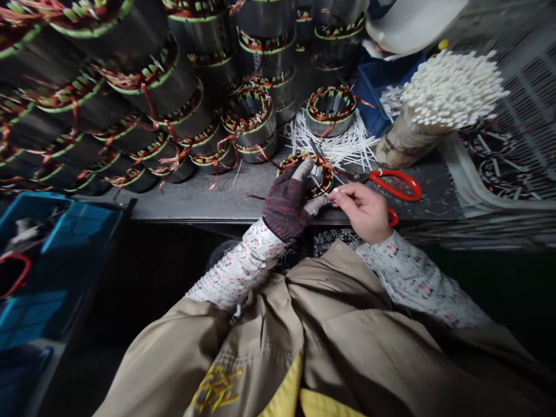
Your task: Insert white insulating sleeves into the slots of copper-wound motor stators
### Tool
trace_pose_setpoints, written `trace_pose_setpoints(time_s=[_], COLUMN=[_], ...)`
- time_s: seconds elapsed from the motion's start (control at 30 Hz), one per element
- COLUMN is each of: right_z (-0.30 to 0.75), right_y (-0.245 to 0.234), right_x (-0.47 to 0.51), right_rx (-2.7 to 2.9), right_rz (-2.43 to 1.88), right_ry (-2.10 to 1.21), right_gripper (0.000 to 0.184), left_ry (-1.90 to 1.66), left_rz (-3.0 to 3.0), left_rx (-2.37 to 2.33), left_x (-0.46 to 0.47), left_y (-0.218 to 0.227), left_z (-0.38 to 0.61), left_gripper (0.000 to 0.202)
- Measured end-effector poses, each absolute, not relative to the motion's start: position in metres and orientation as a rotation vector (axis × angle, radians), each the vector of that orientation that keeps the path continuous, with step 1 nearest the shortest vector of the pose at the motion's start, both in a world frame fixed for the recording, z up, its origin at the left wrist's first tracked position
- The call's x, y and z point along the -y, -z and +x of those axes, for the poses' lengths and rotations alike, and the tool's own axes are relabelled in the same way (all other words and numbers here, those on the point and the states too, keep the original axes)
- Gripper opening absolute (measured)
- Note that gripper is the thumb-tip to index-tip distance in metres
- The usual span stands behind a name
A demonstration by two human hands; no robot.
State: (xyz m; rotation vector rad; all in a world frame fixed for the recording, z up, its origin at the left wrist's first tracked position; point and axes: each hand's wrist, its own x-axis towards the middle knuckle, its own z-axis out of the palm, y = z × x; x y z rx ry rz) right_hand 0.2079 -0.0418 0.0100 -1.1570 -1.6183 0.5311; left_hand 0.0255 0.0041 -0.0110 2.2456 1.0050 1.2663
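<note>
My left hand (pixel 284 202), in a dark knit glove with bare fingertips, rests on the rim of a copper-wound motor stator (pixel 306 176) and holds it on the steel bench. My right hand (pixel 360 211), bare, reaches in from the right. Its thumb and forefinger pinch what looks like a thin white tie (pixel 324 200) beside the stator's near edge. Red-handled scissors (pixel 395 185) lie just beyond my right hand, their blades pointing at the stator. Part of the stator's far side shows, but my left hand hides its near side.
Rows of wound stators (pixel 249 113) stand and lie stacked across the back and left. A loose pile of white ties (pixel 332 145) lies behind the scissors, and a thick white bundle (pixel 452 87) stands at the right. A blue crate (pixel 61 231) sits at lower left.
</note>
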Motion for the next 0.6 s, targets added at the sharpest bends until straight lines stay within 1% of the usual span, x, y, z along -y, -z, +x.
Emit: trace_pose_setpoints(time_s=[0.1,0.2,0.27,0.37,0.47,0.6], right_z=[0.201,0.201,0.201,0.201,0.201,0.201], right_y=[-0.012,-0.021,-0.029,-0.036,-0.034,-0.029], right_x=[0.036,0.041,0.045,0.044,0.036,0.026], right_rx=[1.514,1.535,1.621,1.759,1.838,1.86], right_rz=[-1.193,-1.197,-1.196,-1.203,-1.273,-1.336], right_ry=[-0.651,-0.686,-0.64,-0.49,-0.347,-0.34], right_gripper=[0.024,0.024,0.025,0.026,0.023,0.022], left_ry=[-1.335,-1.418,-1.467,-1.496,-1.4,-1.312], left_rz=[1.984,2.008,2.048,2.103,2.223,2.282], left_rx=[-0.912,-0.931,-0.9,-0.872,-0.932,-0.917], left_x=[-0.004,-0.003,-0.002,-0.003,-0.005,-0.007], left_y=[0.015,0.012,0.008,0.003,0.001,0.001], left_z=[0.031,0.031,0.03,0.028,0.026,0.023], left_gripper=[0.056,0.033,0.023,0.023,0.027,0.03])
